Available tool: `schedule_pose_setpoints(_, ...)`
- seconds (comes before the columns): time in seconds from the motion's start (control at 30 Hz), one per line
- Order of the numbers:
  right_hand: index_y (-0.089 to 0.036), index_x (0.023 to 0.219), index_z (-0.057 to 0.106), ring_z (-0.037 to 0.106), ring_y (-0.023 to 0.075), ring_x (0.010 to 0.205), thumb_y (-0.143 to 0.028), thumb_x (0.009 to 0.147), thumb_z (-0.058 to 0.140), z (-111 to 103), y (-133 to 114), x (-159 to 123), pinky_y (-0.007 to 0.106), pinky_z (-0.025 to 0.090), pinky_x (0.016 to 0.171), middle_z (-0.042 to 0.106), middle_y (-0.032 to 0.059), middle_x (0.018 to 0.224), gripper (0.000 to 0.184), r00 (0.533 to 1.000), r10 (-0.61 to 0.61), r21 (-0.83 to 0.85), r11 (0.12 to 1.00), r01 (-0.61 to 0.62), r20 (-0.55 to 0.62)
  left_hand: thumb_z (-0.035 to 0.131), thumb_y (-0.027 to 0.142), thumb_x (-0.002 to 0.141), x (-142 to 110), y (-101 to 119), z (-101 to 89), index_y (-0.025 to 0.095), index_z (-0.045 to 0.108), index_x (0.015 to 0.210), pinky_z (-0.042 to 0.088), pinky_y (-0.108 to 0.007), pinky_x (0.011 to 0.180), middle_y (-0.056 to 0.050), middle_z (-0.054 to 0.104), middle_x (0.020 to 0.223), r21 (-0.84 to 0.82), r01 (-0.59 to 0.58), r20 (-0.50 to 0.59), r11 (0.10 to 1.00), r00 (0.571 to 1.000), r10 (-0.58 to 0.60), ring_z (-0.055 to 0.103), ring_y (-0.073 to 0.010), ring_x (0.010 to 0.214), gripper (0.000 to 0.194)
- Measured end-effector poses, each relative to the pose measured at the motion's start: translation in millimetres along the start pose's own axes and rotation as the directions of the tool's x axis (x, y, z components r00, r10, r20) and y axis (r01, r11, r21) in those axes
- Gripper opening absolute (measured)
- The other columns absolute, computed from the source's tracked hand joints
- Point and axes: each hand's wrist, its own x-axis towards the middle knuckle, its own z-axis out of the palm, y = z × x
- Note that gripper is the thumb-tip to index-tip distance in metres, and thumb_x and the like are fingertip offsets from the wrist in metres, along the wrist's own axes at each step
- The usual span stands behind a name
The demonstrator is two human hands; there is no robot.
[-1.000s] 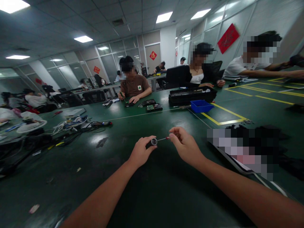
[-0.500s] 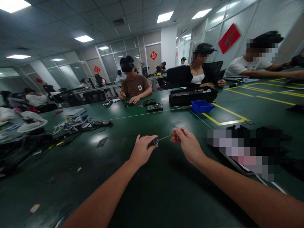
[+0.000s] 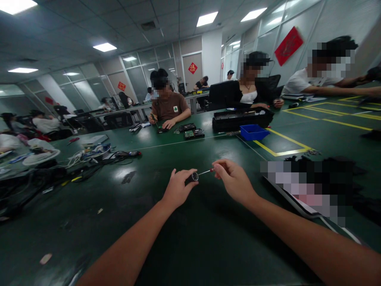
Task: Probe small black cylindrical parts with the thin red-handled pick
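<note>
My left hand point(image 3: 176, 190) is closed round a small black cylinder point(image 3: 194, 176), pinching it between thumb and fingers. The cylinder's round, pale-rimmed end faces me, and its exact kind is unclear. In my right hand point(image 3: 236, 180) is a thin screwdriver point(image 3: 204, 172) with a metal shaft and a red part at the fingertips. The rest of its handle is hidden by the fingers. Its shaft points left and reaches the cylinder's side; whether the tip sits in the cylinder I cannot tell. Both hands are held above the green table point(image 3: 166, 246).
Tangled cables point(image 3: 98, 157) and black gear lie at the left. A blue bin point(image 3: 254, 132) stands before a long black casing point(image 3: 242, 119). A blurred-out flat item point(image 3: 306, 190) lies at the right. Across the table, a co-worker point(image 3: 169, 105) handles small parts beside circuit boards point(image 3: 194, 134).
The fingers of my right hand have shifted slightly left and up on the screwdriver, and more of its red part shows. My left hand and the cylinder stay nearly still.
</note>
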Motion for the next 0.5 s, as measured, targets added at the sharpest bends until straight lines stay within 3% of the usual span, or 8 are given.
schedule_pose_setpoints(0.07,-0.020,0.100,0.062,0.062,0.0191,0.071,-0.042,0.094,0.050,1,1,-1,0.033,0.047,0.066,0.065,0.0014,0.075,0.026,0.999,-0.005,0.003,1.000,0.005,0.031,0.065,0.026,0.091,0,0,-0.3,0.032,0.059,0.128,0.015,-0.062,0.120,-0.002,0.064,0.128,0.002,0.008,0.005,1.000,1.000,-0.008,0.055,-0.0233,0.124,0.038)
schedule_pose_setpoints(0.17,-0.021,0.093,0.063,0.060,0.0190,0.065,-0.047,0.097,0.045,1,3,-2,0.033,0.045,0.062,0.062,0.0004,0.071,0.032,0.998,0.010,-0.073,0.997,-0.005,0.070,0.066,0.026,0.090,-1,-1,0.6,0.033,0.059,0.127,0.015,-0.062,0.119,-0.001,0.065,0.126,0.000,0.004,0.013,1.000,1.000,-0.004,0.055,-0.0230,0.122,0.038)
schedule_pose_setpoints(0.27,-0.022,0.092,0.064,0.060,0.0190,0.070,-0.044,0.096,0.045,2,8,-1,0.033,0.045,0.064,0.064,0.0022,0.080,0.030,1.000,0.002,-0.061,0.998,0.000,0.023,0.067,0.027,0.090,0,-2,1.8,0.034,0.059,0.127,0.014,-0.063,0.119,-0.001,0.065,0.124,-0.003,-0.009,0.019,1.000,1.000,0.009,0.056,-0.0232,0.120,0.039)
schedule_pose_setpoints(0.33,-0.022,0.101,0.062,0.060,0.0187,0.072,-0.041,0.094,0.050,4,12,1,0.033,0.047,0.066,0.065,0.0021,0.084,0.024,0.999,0.037,0.086,0.996,-0.036,-0.016,0.066,0.029,0.090,0,-2,1.8,0.034,0.059,0.127,0.014,-0.063,0.119,-0.001,0.066,0.123,-0.003,-0.009,0.020,1.000,1.000,0.009,0.056,-0.0235,0.119,0.038)
schedule_pose_setpoints(0.4,-0.020,0.097,0.063,0.061,0.0179,0.073,-0.041,0.089,0.058,6,15,3,0.033,0.049,0.070,0.065,0.0025,0.083,0.023,0.996,0.079,0.209,0.975,-0.069,-0.038,0.066,0.029,0.090,1,-2,0.9,0.033,0.059,0.128,0.016,-0.062,0.119,-0.001,0.066,0.122,-0.005,0.004,0.005,1.000,1.000,-0.004,0.057,-0.0234,0.117,0.038)
schedule_pose_setpoints(0.5,-0.018,0.088,0.064,0.061,0.0173,0.069,-0.042,0.088,0.060,7,18,8,0.035,0.051,0.072,0.064,0.0029,0.075,0.024,0.971,0.239,0.459,0.862,-0.216,0.008,0.063,0.030,0.092,2,-1,-1.1,0.032,0.057,0.130,0.015,-0.060,0.120,-0.002,0.064,0.126,0.001,-0.030,-0.036,1.000,0.999,0.030,0.055,-0.0227,0.120,0.039)
